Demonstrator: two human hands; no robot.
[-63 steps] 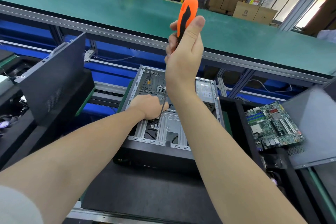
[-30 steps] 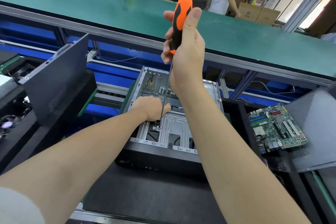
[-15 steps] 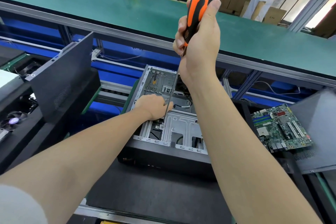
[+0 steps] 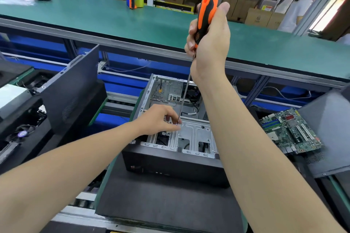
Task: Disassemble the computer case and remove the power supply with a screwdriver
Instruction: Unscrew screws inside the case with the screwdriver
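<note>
My right hand [image 4: 210,43] closes its grip around the orange-and-black long-shafted screwdriver [image 4: 205,11], tip down inside the open black metal computer case [image 4: 170,164]; my left hand [image 4: 157,119] pinches at the tip.

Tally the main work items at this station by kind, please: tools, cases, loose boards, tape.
Orange-and-black long-shaft screwdriver: 1
Open black metal computer case: 1
Loose green motherboard: 1
Orange-and-blue tape dispenser with green roll: 1
Total: 4
</note>
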